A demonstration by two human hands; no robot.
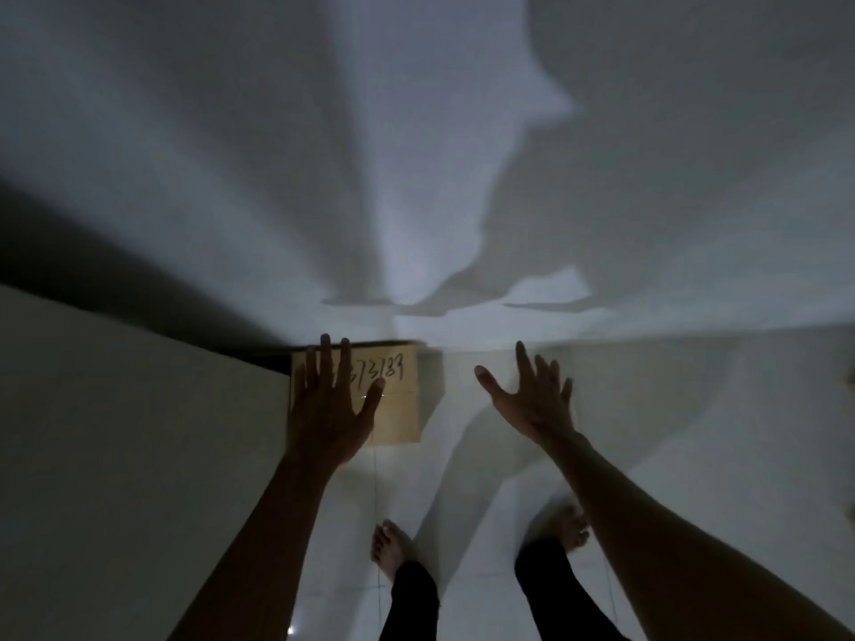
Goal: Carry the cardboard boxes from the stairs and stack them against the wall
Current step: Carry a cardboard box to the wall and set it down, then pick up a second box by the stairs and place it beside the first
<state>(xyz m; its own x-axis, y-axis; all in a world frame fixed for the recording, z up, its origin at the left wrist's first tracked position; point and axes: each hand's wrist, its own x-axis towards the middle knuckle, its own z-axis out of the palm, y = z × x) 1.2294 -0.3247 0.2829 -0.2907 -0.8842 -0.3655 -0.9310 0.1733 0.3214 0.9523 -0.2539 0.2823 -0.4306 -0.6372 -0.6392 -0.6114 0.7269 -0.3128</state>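
A small brown cardboard box (398, 400) with handwritten digits on its top sits on the white tiled floor, its far edge against the white wall (416, 178). My left hand (331, 400) hovers over or rests on the box's left part with fingers spread, holding nothing. My right hand (532, 395) is spread open in the air to the right of the box, apart from it. The scene is dim.
A large pale flat surface (115, 432) fills the left side, right beside the box. My bare feet (391, 548) stand on the tiles below the box. A brownish object (849, 381) shows at the right edge.
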